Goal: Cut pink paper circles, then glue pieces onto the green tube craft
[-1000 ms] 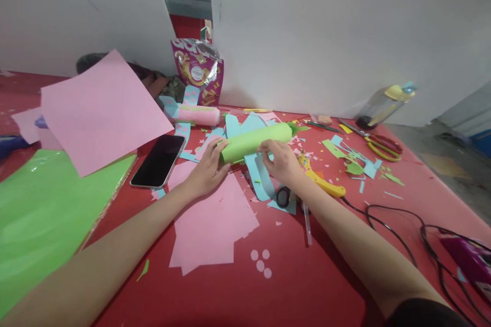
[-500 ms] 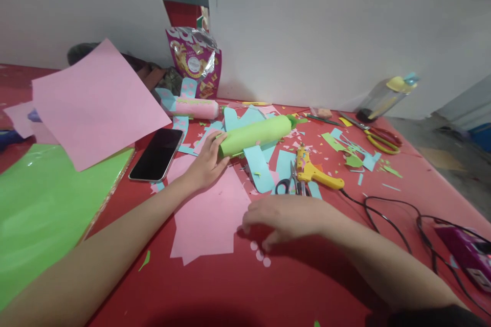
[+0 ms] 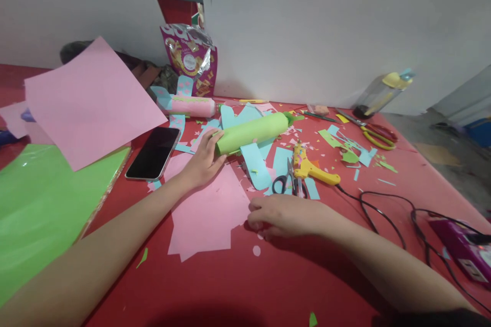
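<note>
Light green paper is wrapped round a bottle-like tube (image 3: 249, 134), which lies slanted over blue paper scraps. My left hand (image 3: 204, 159) grips its near left end, the fingers curled against the base. On the right, my right hand (image 3: 286, 214) hovers low over the red table, fingers bent and thumb drawn in; whatever sits between the fingertips is hidden. Just below them lies a small pink paper dot (image 3: 257, 251), and part of another shows at the fingers' edge. Pink paper sheets (image 3: 207, 219) lie flat between the two hands.
A yellow glue gun (image 3: 312, 167) with a black cord lies beside small scissors (image 3: 283, 183). Left are a phone (image 3: 153, 153) and a green sheet pack (image 3: 46, 204). Behind are a pink paper-wrapped bottle (image 3: 194, 106), a snack bag (image 3: 192, 59) and a clear bottle (image 3: 378, 97).
My right hand's fingers have curled in at the pink dots, and fewer dots show on the table. My left hand stays at the green tube. The view has shifted slightly.
</note>
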Demonstrator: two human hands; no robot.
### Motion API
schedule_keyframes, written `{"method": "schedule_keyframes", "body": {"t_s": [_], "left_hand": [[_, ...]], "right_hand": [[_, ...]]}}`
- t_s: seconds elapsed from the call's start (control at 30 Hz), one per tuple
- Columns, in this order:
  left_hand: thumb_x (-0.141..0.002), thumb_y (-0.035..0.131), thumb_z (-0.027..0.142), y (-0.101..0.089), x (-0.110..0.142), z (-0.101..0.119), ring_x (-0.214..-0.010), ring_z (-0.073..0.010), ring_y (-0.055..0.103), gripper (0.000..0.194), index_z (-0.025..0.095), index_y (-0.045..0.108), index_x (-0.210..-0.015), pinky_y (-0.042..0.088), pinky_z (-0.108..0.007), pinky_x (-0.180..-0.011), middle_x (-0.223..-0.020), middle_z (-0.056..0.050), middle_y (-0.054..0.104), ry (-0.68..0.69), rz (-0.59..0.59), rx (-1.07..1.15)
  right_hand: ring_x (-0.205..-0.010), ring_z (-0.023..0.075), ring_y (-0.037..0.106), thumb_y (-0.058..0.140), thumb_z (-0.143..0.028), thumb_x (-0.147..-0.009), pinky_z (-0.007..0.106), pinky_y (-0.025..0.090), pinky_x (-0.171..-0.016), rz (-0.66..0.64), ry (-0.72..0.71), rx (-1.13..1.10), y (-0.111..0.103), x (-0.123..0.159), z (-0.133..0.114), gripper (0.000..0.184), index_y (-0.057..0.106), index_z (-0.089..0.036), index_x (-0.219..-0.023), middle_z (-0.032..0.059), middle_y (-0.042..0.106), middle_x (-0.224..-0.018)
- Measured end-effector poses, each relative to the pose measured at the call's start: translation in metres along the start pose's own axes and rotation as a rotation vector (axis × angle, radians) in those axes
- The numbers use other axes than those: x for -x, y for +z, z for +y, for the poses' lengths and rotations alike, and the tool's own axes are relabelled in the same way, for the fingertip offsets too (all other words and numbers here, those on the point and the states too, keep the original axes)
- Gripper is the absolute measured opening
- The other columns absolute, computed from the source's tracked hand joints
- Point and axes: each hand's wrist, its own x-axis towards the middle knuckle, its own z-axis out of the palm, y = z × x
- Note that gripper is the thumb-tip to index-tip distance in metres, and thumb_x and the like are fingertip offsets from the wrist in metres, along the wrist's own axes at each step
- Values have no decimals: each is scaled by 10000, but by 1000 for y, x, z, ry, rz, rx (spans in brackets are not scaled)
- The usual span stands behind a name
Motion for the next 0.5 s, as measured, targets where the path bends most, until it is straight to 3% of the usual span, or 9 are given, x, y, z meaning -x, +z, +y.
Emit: {"method": "schedule_keyframes", "body": {"t_s": [0.27, 0.5], "left_hand": [[-834, 419, 205, 0, 0, 1, -1283, -251, 224, 522, 209, 187, -1302, 236, -480, -1061, -1321, -128, 240, -4, -5, -2], [-833, 422, 201, -1, -1, 2, -1279, -252, 232, 523, 216, 188, -1300, 239, -484, -1059, -1321, -124, 241, -15, -13, 4]], "right_hand": [[-791, 157, 517, 455, -12, -742, 247, 391, -673, 44, -18, -36, -3, 2, 8, 210, 575, -143, -853, 57, 553, -848], [-812, 162, 543, 488, -97, -799, 258, 417, -703, 85, 52, -77, 1, -3, 11, 134, 605, -144, -844, 51, 570, -831]]}}
